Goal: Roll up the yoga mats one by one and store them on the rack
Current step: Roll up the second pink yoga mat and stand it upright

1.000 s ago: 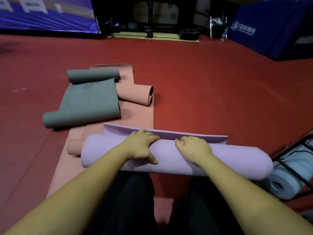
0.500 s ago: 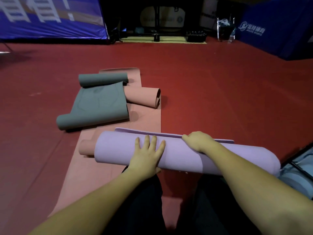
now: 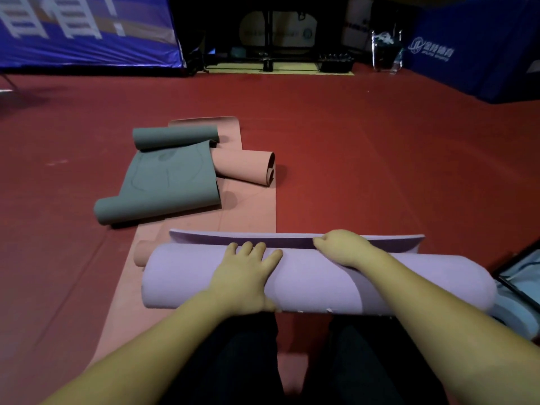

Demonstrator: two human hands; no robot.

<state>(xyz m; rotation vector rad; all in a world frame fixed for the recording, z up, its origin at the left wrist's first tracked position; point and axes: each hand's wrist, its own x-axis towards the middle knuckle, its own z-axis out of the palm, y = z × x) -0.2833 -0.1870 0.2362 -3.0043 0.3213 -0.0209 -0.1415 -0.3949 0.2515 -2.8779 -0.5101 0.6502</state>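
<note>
A thick lilac yoga mat roll (image 3: 187, 276) lies across the floor just beyond my knees, its loose end flap curving up behind it. My left hand (image 3: 245, 273) presses flat on top of the roll with fingers straight. My right hand (image 3: 342, 248) curls its fingers over the flap's edge. Beneath the roll lies a pink mat (image 3: 251, 209), partly unrolled, with curled ends. A grey-green mat (image 3: 172, 179) sits on it further away, both its ends rolled. The black rack (image 3: 517, 276) shows at the right edge, a pale blue rolled mat (image 3: 523, 317) in it.
Red carpet floor (image 3: 380, 171) stretches around the mats. Blue padded barriers (image 3: 467, 48) stand at the back right and a blue banner (image 3: 81, 30) at the back left. Dark equipment sits in the gap between them.
My left hand went from curled over the roll's far side to lying flat on top. My right hand slid further right along the flap edge. The roll has grown slightly thicker.
</note>
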